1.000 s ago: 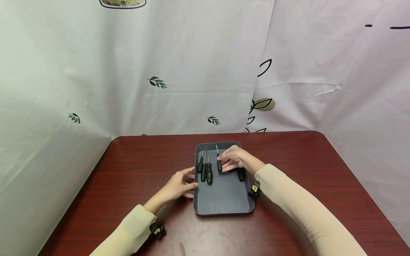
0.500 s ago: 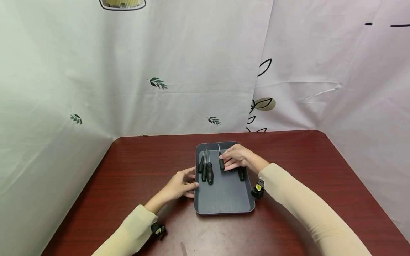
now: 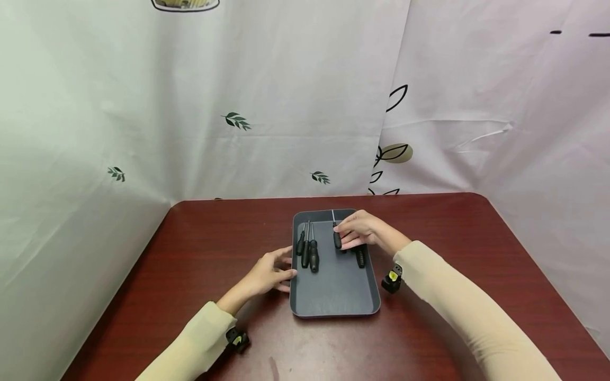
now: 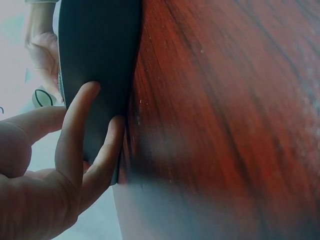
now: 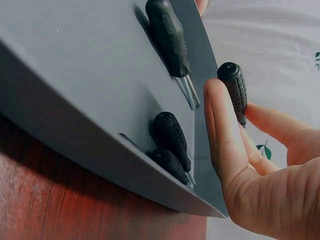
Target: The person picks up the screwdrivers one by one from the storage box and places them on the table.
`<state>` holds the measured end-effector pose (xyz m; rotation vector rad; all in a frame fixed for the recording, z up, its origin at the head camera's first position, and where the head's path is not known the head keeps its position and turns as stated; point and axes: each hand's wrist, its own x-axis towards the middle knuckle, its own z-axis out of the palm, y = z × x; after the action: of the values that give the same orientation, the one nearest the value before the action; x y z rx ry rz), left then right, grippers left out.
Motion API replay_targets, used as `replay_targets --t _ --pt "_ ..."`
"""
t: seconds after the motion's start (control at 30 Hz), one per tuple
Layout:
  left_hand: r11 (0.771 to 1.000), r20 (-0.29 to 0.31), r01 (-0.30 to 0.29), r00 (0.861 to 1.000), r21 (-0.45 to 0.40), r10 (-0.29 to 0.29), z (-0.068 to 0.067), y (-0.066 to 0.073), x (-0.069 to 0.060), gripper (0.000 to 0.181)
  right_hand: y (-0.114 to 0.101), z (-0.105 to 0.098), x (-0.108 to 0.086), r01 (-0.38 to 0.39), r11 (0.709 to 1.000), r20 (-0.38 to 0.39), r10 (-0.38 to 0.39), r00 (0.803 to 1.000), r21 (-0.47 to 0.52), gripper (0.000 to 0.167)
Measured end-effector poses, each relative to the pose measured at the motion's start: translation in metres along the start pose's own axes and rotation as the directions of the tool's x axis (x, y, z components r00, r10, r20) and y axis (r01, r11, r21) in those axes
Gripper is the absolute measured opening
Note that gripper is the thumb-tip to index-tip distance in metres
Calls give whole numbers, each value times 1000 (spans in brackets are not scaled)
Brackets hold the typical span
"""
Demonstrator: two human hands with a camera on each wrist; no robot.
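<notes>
Two pale sleeves (image 3: 195,338) reach in from the near edge, each wrist wearing a small black camera (image 3: 392,279). The left hand (image 3: 267,274) is beside a dark grey tray (image 3: 333,299); its fingers are loosely spread, touching the tray's left wall and rim rather than closing round it. Inside the tray, toward its left edge, three black-handled screwdrivers (image 3: 314,256) lie nearly parallel, shafts pointing away. By the right edge, the right-wrist view shows two more handles (image 5: 171,137), partly covered by the right hand in the head view. That right hand (image 3: 359,228) is over the tray's far right part, thumb and fingers pinching the handle of a slim screwdriver (image 3: 337,241), its thin shaft pointing toward the far edge.

The pinch looks light, so the handle could roll between the fingers and drop, or knock the handles beneath if lowered crookedly. The tray might also slide if bumped, since the left fingers only brace one side.

The surface (image 3: 229,227) is glossy red-brown wood grain with rounded far corners; the tray sits near the middle of its far edge. Beyond, wrinkled white cloth (image 3: 286,79) printed with leaf sprigs hangs behind and along both sides.
</notes>
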<state>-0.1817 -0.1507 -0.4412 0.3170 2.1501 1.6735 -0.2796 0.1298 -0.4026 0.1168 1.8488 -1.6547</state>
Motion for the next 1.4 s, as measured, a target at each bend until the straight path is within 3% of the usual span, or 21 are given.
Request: replay_targets --t 0.63,0.97,1.17,1.4 --pt "1000 22 -5 1000 -25 5 1 -1 2 70 -3 -12 -9 7 1000 -1 -7 1000 -2 27" --pt "1000 10 3 1000 -2 -3 -1 2 1 69 -6 -20 -13 24 1000 17 -24 1000 5 37" --pt "1000 18 3 1000 -13 -3 -1 3 -1 70 -7 -25 -18 35 999 17 -35 999 12 31" --pt "1000 22 -7 1000 -25 8 0 4 -2 70 -8 -36 -23 57 998 -3 -57 998 30 12"
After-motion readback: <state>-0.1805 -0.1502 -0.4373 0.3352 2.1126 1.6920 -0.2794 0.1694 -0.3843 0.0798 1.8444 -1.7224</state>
